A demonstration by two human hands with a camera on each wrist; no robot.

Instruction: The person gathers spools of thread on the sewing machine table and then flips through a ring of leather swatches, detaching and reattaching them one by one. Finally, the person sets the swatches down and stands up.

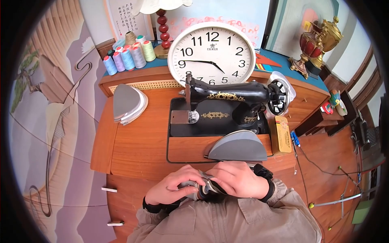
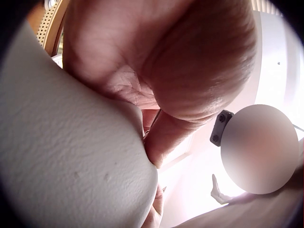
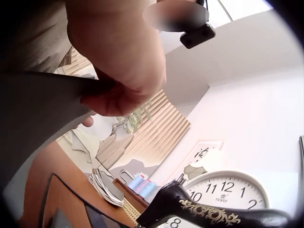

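Observation:
Close to the body, below the table's front edge, both hands meet at a grey curved piece (image 1: 208, 183). The left hand (image 1: 177, 186) pinches its edge; in the left wrist view the left hand (image 2: 161, 57) has its thumb on the rim of the pale textured side (image 2: 80, 152). From the other side the right hand (image 1: 239, 179) grips it, and in the right wrist view the right hand (image 3: 118, 61) has its fingers curled at the dark grey side (image 3: 42, 114). The fingers hide much of the piece.
A black sewing machine (image 1: 227, 92) stands on the wooden table (image 1: 137, 146). Stacked grey pads (image 1: 129, 103) lie left, another grey pad (image 1: 239, 146) in front, a yellow tin (image 1: 281, 135) right. Behind are thread spools (image 1: 127, 58) and a clock (image 1: 211, 52).

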